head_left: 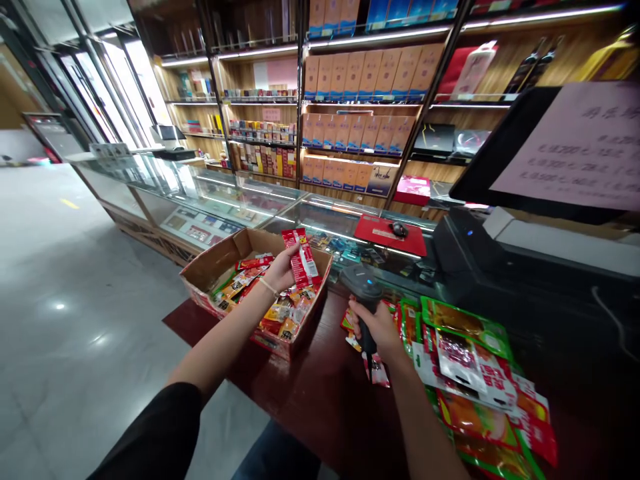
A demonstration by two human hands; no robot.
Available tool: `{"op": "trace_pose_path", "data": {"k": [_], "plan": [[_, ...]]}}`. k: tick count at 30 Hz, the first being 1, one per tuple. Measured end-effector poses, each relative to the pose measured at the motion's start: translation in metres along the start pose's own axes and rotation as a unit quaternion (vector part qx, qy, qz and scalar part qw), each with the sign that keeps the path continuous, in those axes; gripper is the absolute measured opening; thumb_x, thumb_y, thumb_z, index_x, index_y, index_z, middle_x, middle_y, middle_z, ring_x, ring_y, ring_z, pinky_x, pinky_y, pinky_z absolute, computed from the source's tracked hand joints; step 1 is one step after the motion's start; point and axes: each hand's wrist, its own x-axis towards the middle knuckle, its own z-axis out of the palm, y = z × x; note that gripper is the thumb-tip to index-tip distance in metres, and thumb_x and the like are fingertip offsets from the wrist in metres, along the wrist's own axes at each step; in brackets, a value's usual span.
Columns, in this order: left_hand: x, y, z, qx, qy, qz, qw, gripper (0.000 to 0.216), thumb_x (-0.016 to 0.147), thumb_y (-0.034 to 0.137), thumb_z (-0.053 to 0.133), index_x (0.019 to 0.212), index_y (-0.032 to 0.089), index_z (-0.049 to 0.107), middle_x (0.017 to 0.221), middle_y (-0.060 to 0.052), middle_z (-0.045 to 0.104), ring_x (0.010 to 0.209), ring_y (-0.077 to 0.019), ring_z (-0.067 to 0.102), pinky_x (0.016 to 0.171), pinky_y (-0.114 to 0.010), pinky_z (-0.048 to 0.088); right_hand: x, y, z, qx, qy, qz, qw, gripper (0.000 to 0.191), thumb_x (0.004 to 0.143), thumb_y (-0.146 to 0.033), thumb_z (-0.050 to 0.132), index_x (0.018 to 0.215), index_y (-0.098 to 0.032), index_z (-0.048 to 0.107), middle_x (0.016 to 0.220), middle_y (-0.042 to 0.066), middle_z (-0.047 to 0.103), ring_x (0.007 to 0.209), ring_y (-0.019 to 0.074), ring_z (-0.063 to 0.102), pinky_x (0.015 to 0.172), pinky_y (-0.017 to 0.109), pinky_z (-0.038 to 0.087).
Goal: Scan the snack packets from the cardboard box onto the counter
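My left hand (281, 270) is closed on a red snack packet (301, 258), held upright above an open cardboard box (210, 267) filled with several small snack packets (280, 313). My right hand (381, 328) grips the handle of a black barcode scanner (364, 288), whose head points toward the red packet. Both hands are over a dark red wooden table (320, 393). To the right of the scanner lies a pile of green and red snack bags (475, 373).
A glass display counter (225, 193) runs behind the box, with a red mat and a mouse (399, 230) on it. A black register with its monitor (525, 160) stands at right. Shelves of boxed goods (360, 100) line the back wall. Grey tiled floor (65, 300) lies left.
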Motion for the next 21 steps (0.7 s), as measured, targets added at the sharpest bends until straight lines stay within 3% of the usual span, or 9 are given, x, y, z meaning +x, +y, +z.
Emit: {"op": "trace_pose_path", "data": {"k": [2, 5, 8, 10, 16, 21], "plan": [[0.008, -0.004, 0.003, 0.015, 0.021, 0.013, 1.0, 0.03, 0.091, 0.033, 0.06, 0.116, 0.019, 0.063, 0.083, -0.003, 0.07, 0.069, -0.0146, 0.068, 0.076, -0.032, 0.057, 0.004, 0.002, -0.005, -0.016, 0.006, -0.002, 1.0, 0.033, 0.071, -0.046, 0.076, 0.076, -0.019, 0.056, 0.048, -0.007, 0.05, 0.034, 0.0093, 0.045, 0.032, 0.021, 0.038], [0.019, -0.014, 0.002, 0.054, 0.103, 0.04, 0.992, 0.029, 0.088, 0.038, 0.064, 0.106, 0.016, 0.065, 0.079, -0.003, 0.07, 0.067, -0.0147, 0.068, 0.072, -0.03, 0.058, 0.008, 0.002, -0.013, -0.036, 0.016, 0.005, 0.999, 0.037, 0.073, -0.048, 0.074, 0.065, -0.021, 0.05, 0.045, -0.005, 0.049, 0.033, 0.0092, 0.045, 0.032, 0.021, 0.038], [0.026, -0.022, -0.004, 0.074, 0.181, 0.062, 0.979, 0.027, 0.082, 0.036, 0.071, 0.092, 0.012, 0.064, 0.076, -0.006, 0.07, 0.065, -0.0159, 0.069, 0.069, -0.03, 0.058, 0.007, -0.001, -0.02, -0.044, 0.022, 0.011, 0.999, 0.037, 0.071, -0.048, 0.076, 0.07, -0.023, 0.049, 0.047, -0.007, 0.051, 0.032, 0.0096, 0.044, 0.03, 0.021, 0.037], [0.027, -0.023, -0.009, 0.086, 0.198, 0.069, 0.974, 0.023, 0.08, 0.031, 0.073, 0.087, 0.011, 0.063, 0.073, -0.005, 0.07, 0.062, -0.0149, 0.068, 0.065, -0.027, 0.058, 0.004, -0.005, -0.022, -0.056, 0.016, 0.01, 0.998, 0.037, 0.071, -0.047, 0.076, 0.074, -0.023, 0.048, 0.048, -0.007, 0.051, 0.031, 0.0099, 0.044, 0.03, 0.021, 0.037], [0.015, -0.022, -0.008, 0.115, 0.12, 0.059, 0.984, 0.012, 0.079, 0.012, 0.07, 0.087, 0.011, 0.063, 0.079, -0.007, 0.071, 0.069, -0.0146, 0.069, 0.067, -0.025, 0.059, -0.004, -0.014, -0.029, -0.085, 0.011, 0.004, 0.996, 0.035, 0.072, -0.046, 0.075, 0.076, -0.023, 0.049, 0.047, -0.007, 0.051, 0.031, 0.011, 0.045, 0.031, 0.023, 0.038], [0.014, -0.028, -0.005, 0.126, 0.093, 0.069, 0.985, 0.014, 0.077, 0.012, 0.071, 0.09, 0.011, 0.064, 0.085, -0.007, 0.072, 0.074, -0.0145, 0.07, 0.07, -0.025, 0.059, -0.008, -0.021, -0.037, -0.106, -0.006, 0.022, 0.994, 0.032, 0.072, -0.044, 0.075, 0.073, -0.023, 0.051, 0.046, -0.006, 0.052, 0.033, 0.0117, 0.046, 0.033, 0.024, 0.038]]}}
